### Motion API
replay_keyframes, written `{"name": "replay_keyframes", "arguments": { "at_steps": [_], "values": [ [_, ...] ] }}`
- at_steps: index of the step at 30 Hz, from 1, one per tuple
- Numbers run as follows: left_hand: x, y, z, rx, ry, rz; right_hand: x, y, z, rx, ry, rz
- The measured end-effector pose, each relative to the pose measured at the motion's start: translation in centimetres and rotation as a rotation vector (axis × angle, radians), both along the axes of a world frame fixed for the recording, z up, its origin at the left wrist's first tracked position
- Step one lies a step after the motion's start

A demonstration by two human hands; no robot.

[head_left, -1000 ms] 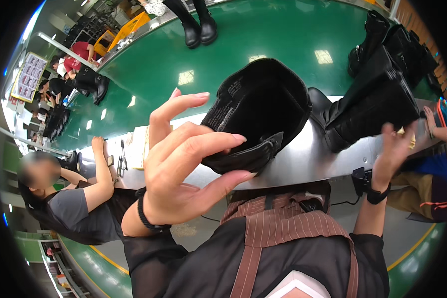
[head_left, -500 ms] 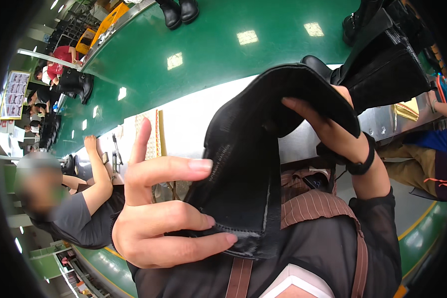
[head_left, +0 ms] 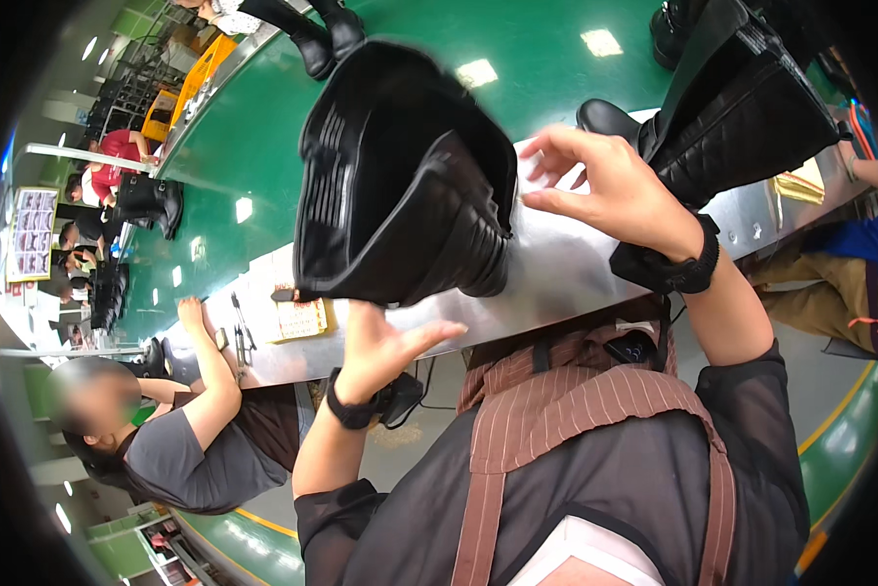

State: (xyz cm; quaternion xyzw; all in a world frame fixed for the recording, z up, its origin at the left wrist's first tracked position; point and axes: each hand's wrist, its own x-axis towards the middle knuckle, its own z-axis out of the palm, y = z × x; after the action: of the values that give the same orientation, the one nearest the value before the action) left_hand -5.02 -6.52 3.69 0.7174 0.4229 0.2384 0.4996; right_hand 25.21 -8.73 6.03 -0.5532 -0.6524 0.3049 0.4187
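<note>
Compared with half a second ago, the tall black boot (head_left: 415,230) is farther up and to the left, and the right hand (head_left: 620,190) is off its rim. Now the boot is over the near edge of the green work surface (head_left: 556,73) and the metal bench (head_left: 576,288), its open top facing the camera. At its lower edge is the left hand (head_left: 376,342), thumb spread wide; its fingers are hidden behind the leather, so their grip cannot be told. Loosely curled and parted, the right hand's fingers hold nothing, just beside the shaft. Another black boot (head_left: 742,122) stands to the right.
</note>
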Motion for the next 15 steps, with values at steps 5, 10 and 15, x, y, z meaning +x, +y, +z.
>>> {"name": "replay_keyframes", "arguments": {
  "at_steps": [5, 10, 15],
  "values": [
    [4.5, 0.6, -3.7, 0.194, -0.002, -0.137, -1.0, -1.1, -6.2, -0.315, -0.033, 0.171],
    [6.2, 0.5, -5.8, 0.088, -0.061, -0.101, -3.0, 0.1, -8.7, -0.382, 0.077, 0.143],
    [5.4, 0.8, -6.0, -0.071, -0.104, 0.022, -3.0, 1.4, -8.6, -0.599, 0.086, 0.301]
  ]
}}
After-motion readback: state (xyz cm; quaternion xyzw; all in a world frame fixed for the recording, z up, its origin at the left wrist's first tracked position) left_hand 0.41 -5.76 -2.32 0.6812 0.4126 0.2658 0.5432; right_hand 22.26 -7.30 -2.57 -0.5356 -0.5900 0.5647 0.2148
